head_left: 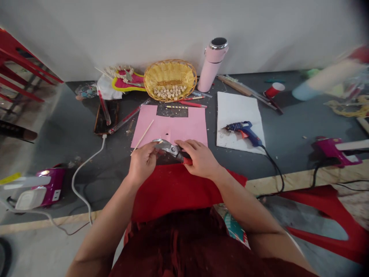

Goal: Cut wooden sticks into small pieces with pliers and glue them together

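My right hand (198, 156) is wrapped round pruning shears (172, 149) with red handles, their blades pointing left. At the blade tips, my left hand (143, 161) is closed in a pinch on a small pale stick (161, 141); most of it is hidden by the fingers. A long thin wooden stick (144, 134) lies slanted just beyond my left hand, over pink paper (184, 129) that has a notch in its far edge. Red cloth (178, 188) spreads below both hands. A wicker basket (170, 69) behind the paper contains several small pale cut pieces (170, 92).
A blue glue gun (245, 130) rests on a white board (239, 104) at right. Behind stands a pink flask (211, 65). A phone (106, 117) with a white cable lies left. Purple devices (52, 186) sit near both table sides. Pencils (190, 103) lie before the basket.
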A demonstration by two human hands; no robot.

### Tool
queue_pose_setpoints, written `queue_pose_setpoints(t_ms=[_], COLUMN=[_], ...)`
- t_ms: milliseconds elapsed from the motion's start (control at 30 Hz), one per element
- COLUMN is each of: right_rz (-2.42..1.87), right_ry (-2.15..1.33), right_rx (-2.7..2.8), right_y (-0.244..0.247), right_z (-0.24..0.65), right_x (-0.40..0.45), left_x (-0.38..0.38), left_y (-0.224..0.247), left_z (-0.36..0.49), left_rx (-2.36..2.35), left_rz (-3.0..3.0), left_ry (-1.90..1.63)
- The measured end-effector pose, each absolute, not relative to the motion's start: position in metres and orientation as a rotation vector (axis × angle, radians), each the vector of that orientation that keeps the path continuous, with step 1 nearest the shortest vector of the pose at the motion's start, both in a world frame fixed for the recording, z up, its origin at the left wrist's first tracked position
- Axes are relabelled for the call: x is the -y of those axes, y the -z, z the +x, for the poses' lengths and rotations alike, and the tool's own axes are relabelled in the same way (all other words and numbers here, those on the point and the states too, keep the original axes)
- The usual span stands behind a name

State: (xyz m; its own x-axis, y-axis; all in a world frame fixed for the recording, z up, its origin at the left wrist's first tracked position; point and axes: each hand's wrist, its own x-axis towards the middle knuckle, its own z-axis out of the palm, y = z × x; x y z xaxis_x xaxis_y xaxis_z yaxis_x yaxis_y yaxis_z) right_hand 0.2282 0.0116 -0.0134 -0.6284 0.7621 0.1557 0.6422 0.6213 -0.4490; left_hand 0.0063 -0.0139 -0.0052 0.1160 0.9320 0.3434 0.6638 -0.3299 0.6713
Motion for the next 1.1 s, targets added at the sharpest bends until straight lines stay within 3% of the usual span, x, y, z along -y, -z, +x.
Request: queue_pose_setpoints(t_ms=[1100], right_rz=[-1.113], right_ry=[-0.569], right_rx=[2.495], right_y=[0.011], right_z=[0.228], right_x=[-0.009], left_x=[0.014], left_y=[-0.001], left_z=[0.009], left_rx=[-1.471], left_rz=[2.029], left_ry=[-1.055])
